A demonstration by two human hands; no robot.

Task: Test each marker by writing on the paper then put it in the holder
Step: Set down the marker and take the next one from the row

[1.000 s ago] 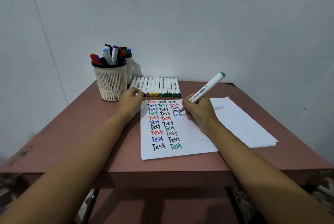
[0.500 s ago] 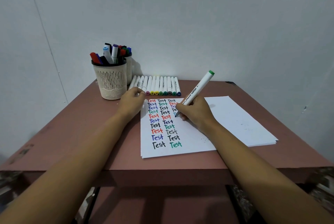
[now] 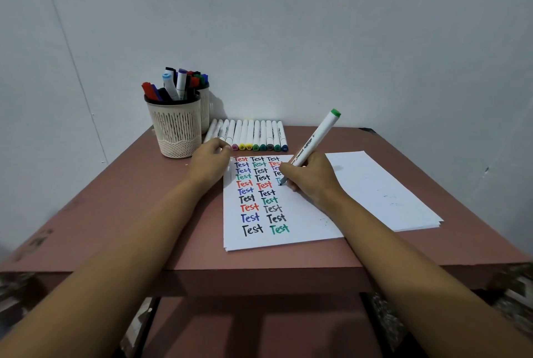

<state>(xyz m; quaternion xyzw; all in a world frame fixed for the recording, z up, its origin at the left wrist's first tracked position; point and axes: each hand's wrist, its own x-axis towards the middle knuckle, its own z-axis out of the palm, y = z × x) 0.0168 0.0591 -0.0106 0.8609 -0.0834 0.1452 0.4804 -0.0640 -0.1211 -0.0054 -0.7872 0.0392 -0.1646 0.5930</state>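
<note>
You are in the writing step. Your right hand [image 3: 313, 177] has a closed grip on the white marker [image 3: 315, 141], fingers pinched round the lower barrel. Its tip touches the paper [image 3: 305, 225] in the third column of words, and its green end slants up and away from the paper's far edge. A blue-green word is partly written at the tip, and your knuckles hide the rest of it.

Your left hand [image 3: 210, 161] rests on the paper's far left corner with its fingers curled under. I cannot tell whether that grip holds anything, such as the cap.

My judgement is that the next move is to finish the word, lift the tip, cap the marker and carry it to the holder [image 3: 176, 134]. The holder stands on the bench [image 3: 115, 227] beyond the paper's far left corner and is already crowded, so you will need to find a gap. The row of markers [image 3: 251, 135] along the paper's far edge looks untested.

The paper reads "Test" repeated down three columns in red, black, green, blue and purple. The marker barrel has dark print that is too blurred to read. The end caps in the row carry small marks, and these are also illegible.
</note>
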